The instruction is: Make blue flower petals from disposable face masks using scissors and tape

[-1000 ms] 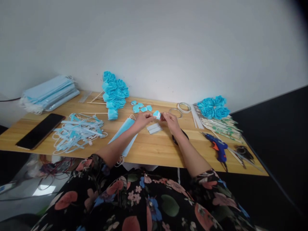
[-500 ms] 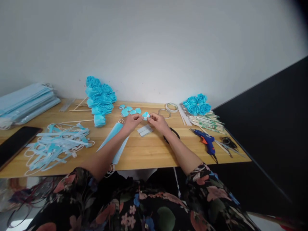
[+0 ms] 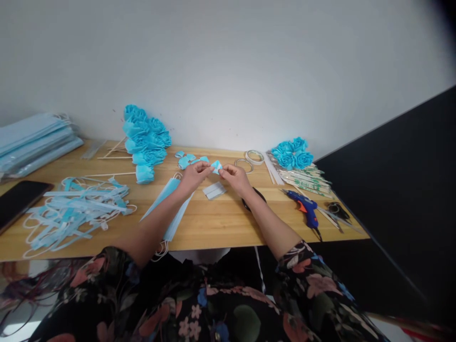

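Between my two hands, a small blue-and-white petal piece [image 3: 216, 166] is pinched by its edges above the table. My left hand [image 3: 195, 176] grips its left side with thumb and fingers closed. On the other side my right hand [image 3: 235, 178] pinches the right edge. Several cut blue petals [image 3: 184, 163] lie just behind my left hand. Below the held petal is a small pale rectangular piece [image 3: 214, 190] on the wood. Blue face masks [image 3: 174, 226] lie under my left forearm. A black ring-shaped object [image 3: 257, 194] is partly hidden by my right forearm.
Blue fabric roses [image 3: 146, 142] on sticks stand at the back left, more roses [image 3: 292, 153] at the right. A glue gun [image 3: 304, 205], tape rolls [image 3: 254, 157], mask scraps [image 3: 76, 209], a phone [image 3: 21, 202] and stacked masks [image 3: 35, 140] surround the work area.
The held petal has turned a little between my fingers, showing more of a fold. My left hand has risen slightly. The view has shifted a bit, moving the left-side items leftward.
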`<state>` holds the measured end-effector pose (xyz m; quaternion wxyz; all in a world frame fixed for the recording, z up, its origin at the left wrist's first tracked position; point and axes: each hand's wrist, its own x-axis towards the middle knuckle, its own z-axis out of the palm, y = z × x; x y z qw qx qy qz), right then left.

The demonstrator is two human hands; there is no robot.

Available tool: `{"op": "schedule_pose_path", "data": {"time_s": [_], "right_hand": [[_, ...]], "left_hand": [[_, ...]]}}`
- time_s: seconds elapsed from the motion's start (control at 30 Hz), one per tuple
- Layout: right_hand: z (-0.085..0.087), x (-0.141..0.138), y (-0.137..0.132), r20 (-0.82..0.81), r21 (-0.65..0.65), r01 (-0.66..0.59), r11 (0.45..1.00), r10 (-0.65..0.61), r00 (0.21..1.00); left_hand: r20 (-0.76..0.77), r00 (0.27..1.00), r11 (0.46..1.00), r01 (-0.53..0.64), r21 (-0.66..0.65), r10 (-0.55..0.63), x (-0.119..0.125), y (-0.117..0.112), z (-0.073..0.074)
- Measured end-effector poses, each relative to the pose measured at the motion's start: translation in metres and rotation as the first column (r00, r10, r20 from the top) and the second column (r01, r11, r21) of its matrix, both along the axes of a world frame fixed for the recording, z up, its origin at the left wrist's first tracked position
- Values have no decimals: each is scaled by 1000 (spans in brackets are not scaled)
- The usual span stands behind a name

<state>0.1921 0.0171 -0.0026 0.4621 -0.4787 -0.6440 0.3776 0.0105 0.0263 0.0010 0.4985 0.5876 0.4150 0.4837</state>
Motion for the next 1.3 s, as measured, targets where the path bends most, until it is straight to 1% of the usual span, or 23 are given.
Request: {"op": "schedule_pose_path", "data": {"time_s": [0.13, 0.27, 0.33, 0.43, 0.57, 0.67, 0.77, 0.83, 0.93, 1.0, 1.07, 1.17, 1.23, 1.3], "right_hand": [[-2, 1, 1, -2, 3, -18, 1000, 18, 1000], [-1, 3, 1, -115, -15, -61, 998, 59, 992], [0, 2, 1, -152, -34, -64, 997, 58, 987], [-1, -2, 0, -133, -40, -28, 999, 22, 991], [-3, -3, 0, -86, -14, 34, 999, -35, 996], [-3, -2, 0, -109, -18, 40, 999, -41, 993], [-2, -2, 0, -151, -47, 10, 999, -17, 988], [-2, -3, -1, -129, -59, 1, 998, -9, 992], [-3, -3, 0, -76, -33, 56, 998, -59, 995], [-5, -1, 1, -96, -12, 75, 997, -76, 992], [-6, 0, 2, -155, -17, 67, 998, -69, 986], [-5, 2, 3, -249, -72, 30, 997, -47, 967], [-3, 1, 3, -259, -96, -2, 995, -23, 965], [-2, 0, 3, -243, -88, -27, 996, 4, 970]], "left_hand": [[-18, 999, 1000, 30, -2, -30, -3, 3, -3], [-2, 999, 999, 35, -18, -35, -4, 4, -4], [-8, 1000, 999, 30, -23, -30, -4, 3, -3], [-38, 998, 999, 41, -17, -42, -1, 0, -3], [-57, 995, 997, 77, -13, -77, 0, -1, -2], [-48, 995, 996, 87, -23, -88, -1, -1, -2], [-50, 995, 996, 87, -20, -88, -2, 0, -2], [-54, 994, 996, 92, -11, -92, -2, 0, -3], [-68, 993, 995, 100, 10, -99, -1, 0, -5], [-73, 992, 994, 104, 20, -102, -1, 0, -6], [-56, 995, 996, 89, 15, -88, -1, 1, -6], [-2, 1000, 1000, 1, -16, -1, -1, 2, -7], [28, 998, 998, -52, -22, 53, -1, 2, -6], [34, 998, 998, -57, -18, 58, -1, 2, -6]]}}
